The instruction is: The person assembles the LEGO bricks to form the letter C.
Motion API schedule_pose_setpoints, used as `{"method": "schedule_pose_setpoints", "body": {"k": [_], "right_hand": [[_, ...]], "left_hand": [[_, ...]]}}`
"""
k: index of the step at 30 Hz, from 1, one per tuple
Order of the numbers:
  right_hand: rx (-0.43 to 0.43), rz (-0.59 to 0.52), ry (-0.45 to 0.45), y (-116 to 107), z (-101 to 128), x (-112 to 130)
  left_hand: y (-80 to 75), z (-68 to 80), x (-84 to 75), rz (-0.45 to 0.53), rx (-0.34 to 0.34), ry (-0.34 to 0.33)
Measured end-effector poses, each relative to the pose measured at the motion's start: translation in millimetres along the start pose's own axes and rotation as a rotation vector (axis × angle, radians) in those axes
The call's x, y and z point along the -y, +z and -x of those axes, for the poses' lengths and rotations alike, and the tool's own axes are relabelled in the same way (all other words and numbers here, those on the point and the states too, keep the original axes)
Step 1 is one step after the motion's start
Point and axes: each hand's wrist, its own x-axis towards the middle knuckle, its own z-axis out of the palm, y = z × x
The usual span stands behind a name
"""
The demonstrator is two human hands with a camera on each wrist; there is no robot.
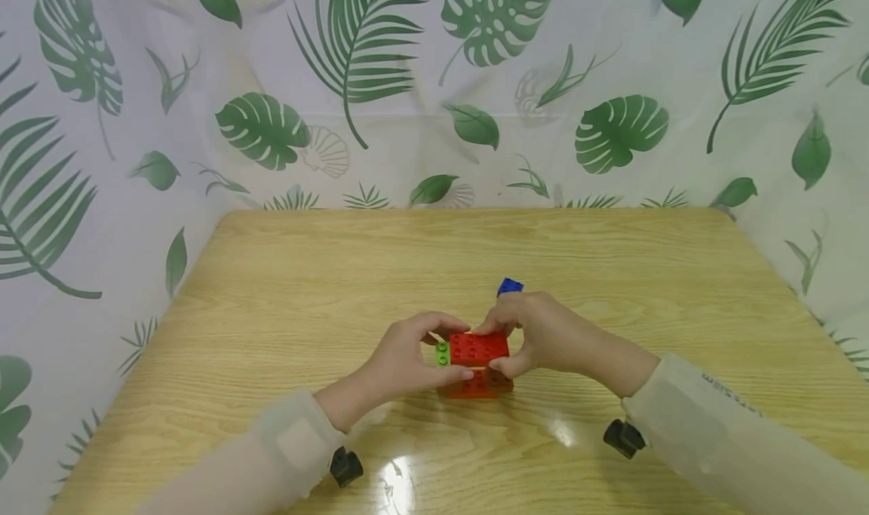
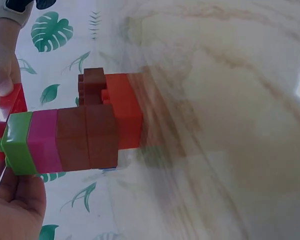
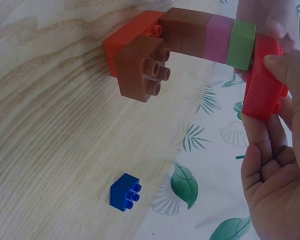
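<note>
A: How far along is the stack?

B: 5 layers stand mid-table; the left hand (image 1: 400,360) steadies the tower (image 2: 72,139), and the right hand (image 1: 536,334) pinches the red brick (image 1: 479,347) onto its top.

A: What's left?

B: Probably the blue brick (image 1: 510,286), lying loose just beyond.

the only writing i can see is small dark lettering on my right sleeve (image 1: 729,396), too blurred and turned to read; nothing else carries text.
</note>
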Motion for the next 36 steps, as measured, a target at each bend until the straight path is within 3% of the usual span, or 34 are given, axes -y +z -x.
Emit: {"method": "schedule_pose_setpoints", "body": {"k": [8, 11, 20, 27, 33, 36], "right_hand": [[0.002, 0.015, 0.006, 0.4, 0.4, -0.4], [-0.001, 0.026, 0.004, 1.2, 1.1, -1.1], [-0.081, -0.026, -0.066, 10.0, 10.4, -12.5], [-0.150, -0.107, -0.076, 13.4, 26.1, -32.6], [-0.217, -0.098, -0.036, 14.5, 30.6, -60.9], [-0.249, -0.080, 0.011, 16.0, 28.2, -75.1]], "left_hand": [[-3.9, 6.5, -30.3, 0.101, -0.088, -0.010], [-1.6, 6.8, -26.0, 0.123, -0.105, 0.006], [13.5, 4.3, 12.5, 0.123, -0.133, 0.027], [16.0, 4.3, 12.6, 0.149, -0.138, 0.028], [16.6, 4.9, 11.2, 0.160, -0.142, 0.004], [11.6, 7.1, -2.7, 0.169, -0.144, -0.021]]}}
